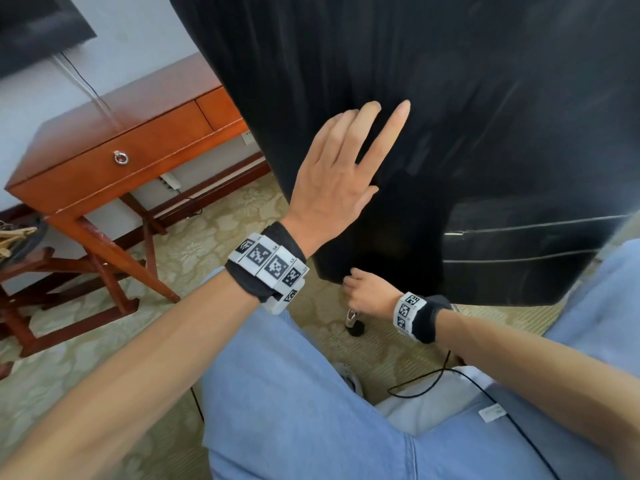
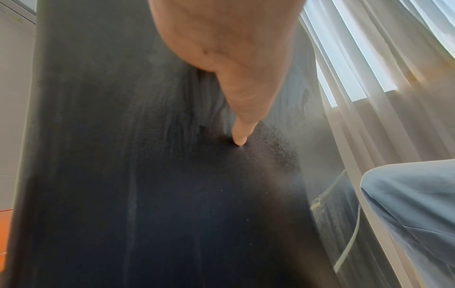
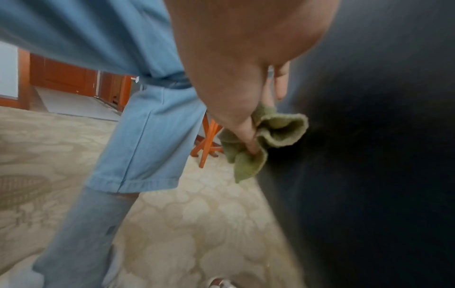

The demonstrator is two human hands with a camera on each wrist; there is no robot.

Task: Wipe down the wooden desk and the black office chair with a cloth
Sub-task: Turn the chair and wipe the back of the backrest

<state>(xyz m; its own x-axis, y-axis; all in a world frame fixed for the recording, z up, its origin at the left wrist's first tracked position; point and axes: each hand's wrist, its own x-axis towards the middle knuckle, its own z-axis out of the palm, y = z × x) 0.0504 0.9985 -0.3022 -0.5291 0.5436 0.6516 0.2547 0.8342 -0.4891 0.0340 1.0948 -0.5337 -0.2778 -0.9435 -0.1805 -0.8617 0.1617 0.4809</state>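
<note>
Although the black office chair (image 1: 433, 98) fills most of the head view, its top and right side are cut off by the frame, and streaks of blur make its surface hard to read. The left hand (image 1: 341, 174) lies flat against the chair back with fingers straight and spread, gripping nothing; in the left wrist view only one fingertip (image 2: 240, 141) shows, pressing into the black upholstery. Low at the bottom edge of the chair back, the right hand (image 1: 369, 292) is curled, and the cloth cannot be made out in the head view. From the right wrist view the cloth (image 3: 268, 136) is plain: an olive-green bunch clenched between thumb and fingers, held right against the dark chair surface, with a loose corner hanging below the fingers.

A chair caster (image 1: 355, 325) shows beneath the right hand, the rest of the base hidden. The wooden desk (image 1: 114, 140) stands near the left edge of the head view, against the wall; its far end is hidden behind the chair back. Its drawer with a ring pull (image 1: 121, 157) is closed, so any contents are unseen. A white power strip (image 1: 170, 180) lies under the desk, partly covered by the desk's front edge.

Square black-and-white code markers sit on both wristbands (image 1: 268, 263); the small lettering beside them is too small to read. Pale curtains (image 2: 384, 78) hang beside the chair in the left wrist view.
</note>
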